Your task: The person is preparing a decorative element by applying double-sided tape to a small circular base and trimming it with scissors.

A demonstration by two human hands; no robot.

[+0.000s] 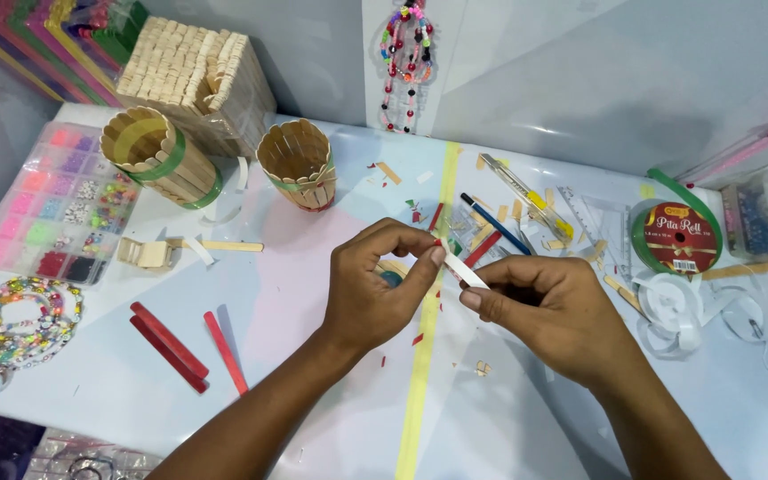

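My left hand point(375, 284) and my right hand point(548, 311) meet over the middle of the white table. Between their fingertips they pinch a short white strip point(466, 269), the left hand at its upper left end, the right hand at its lower right end. A red stick point(482, 249) lies on the table just behind the strip. Both hands have their fingers curled in around the strip.
Two cups made of wooden sticks point(157, 156) point(297, 164) stand at the back left by a stick block point(197, 76). A bead organiser point(55, 204), a bead necklace point(20, 324), red sticks point(171, 345), a green ribbon spool point(677, 238), white tape rolls point(668, 307) and scattered stick scraps lie around.
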